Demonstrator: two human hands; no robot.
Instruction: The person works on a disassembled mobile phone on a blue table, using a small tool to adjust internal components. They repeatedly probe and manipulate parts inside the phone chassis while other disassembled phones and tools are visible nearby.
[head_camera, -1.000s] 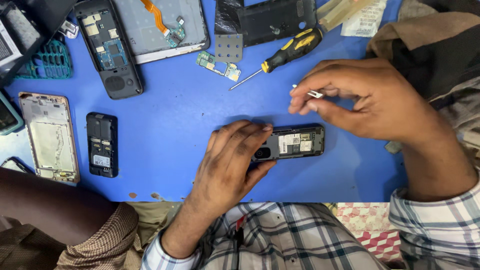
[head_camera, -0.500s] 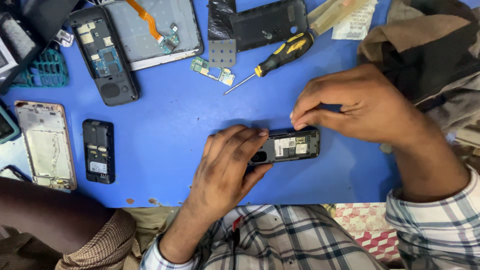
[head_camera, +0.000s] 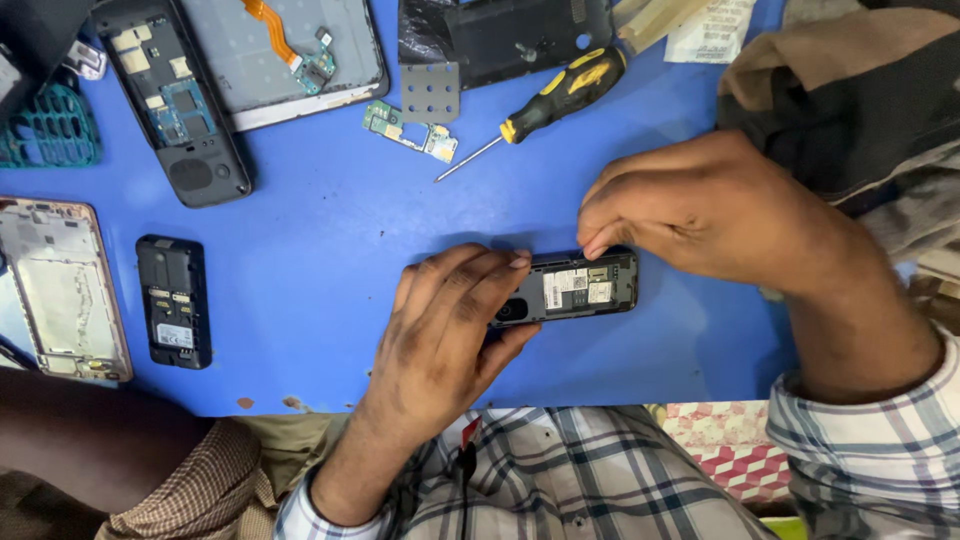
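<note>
**Right fingertips now down on the open phone back**

Nearest me, my left hand (head_camera: 445, 325) lies flat over the left end of the small black phone (head_camera: 575, 288), fingers curled over its top edge and thumb under, pinning it to the blue table (head_camera: 330, 250); my right hand (head_camera: 700, 205) has come down from where it hovered a second ago, when it pinched a small pale part; its fingertips (head_camera: 598, 243) now touch the phone's upper right edge, pinched closed; whether the part is between them I cannot tell; I judge work on the phone's open compartment has begun.

Phone lies back-up, cover off, near the table's front edge; long axis left to right, slightly tilted; camera end under my left hand.

Farther off: a yellow-and-black screwdriver (head_camera: 560, 95), tip toward me; a green circuit board (head_camera: 410, 130); another small phone (head_camera: 173, 302) at left, upright.
</note>
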